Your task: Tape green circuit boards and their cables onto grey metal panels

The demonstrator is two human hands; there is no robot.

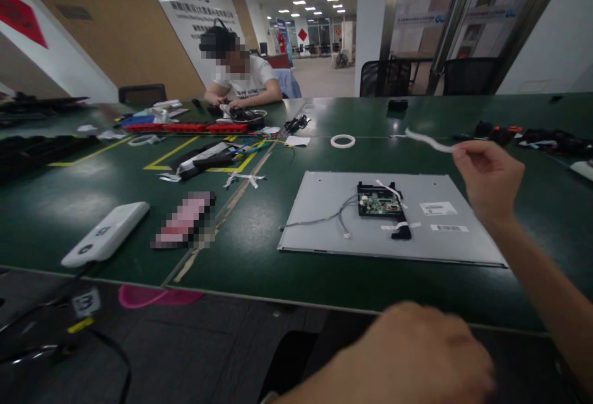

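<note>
My right hand [488, 181] is raised above the right side of the green table [259, 249], fingers pinched on a white strip of tape [428, 140] that sticks out to the left. My left hand [417, 354] is low at the bottom edge, close to the camera and blurred; its fingers look curled, and what they hold, if anything, is hidden. Below my right hand a grey metal panel [324, 231] lies flat, with a small green circuit board [380, 201] and thin grey wires [319, 220] on it.
A white tape roll [343, 141] lies beyond the panel. A white device [107, 233] and a pink object [183, 220] rest at the left front. Another person [243, 76] works at the far side among red trays [185, 127] and cables. Black chairs [385, 76] stand behind.
</note>
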